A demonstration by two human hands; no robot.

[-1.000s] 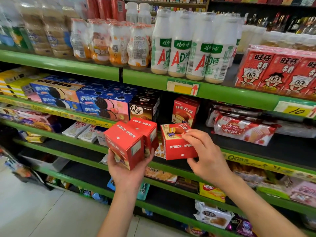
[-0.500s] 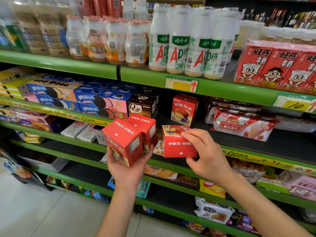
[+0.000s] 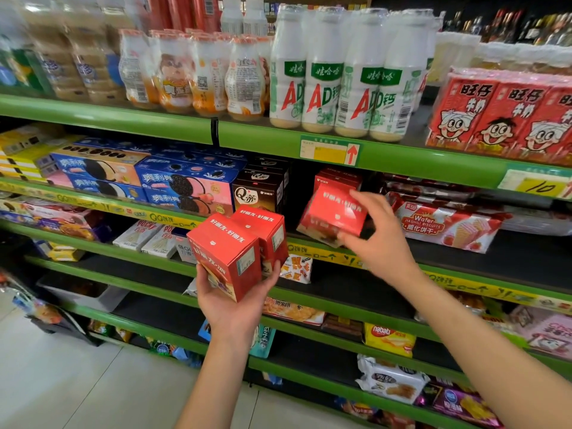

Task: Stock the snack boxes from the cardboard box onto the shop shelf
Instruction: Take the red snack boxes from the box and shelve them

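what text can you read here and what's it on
"Q蒂" on the dark brown box
"Wafer JIASHILI BISCUITS" on the red-and-white wafer packet
"nabati" on the yellow packet
"10" on the yellow price tag
"AD" on the white milk bottles
Chinese print on the tilted red snack box in the right hand is blurred.

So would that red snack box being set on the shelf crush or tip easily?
Probably stiff: the red snack box keeps sharp edges under the right hand. Likely light, since the left hand holds two red boxes at once. Its flat faces suggest it would sit steady.
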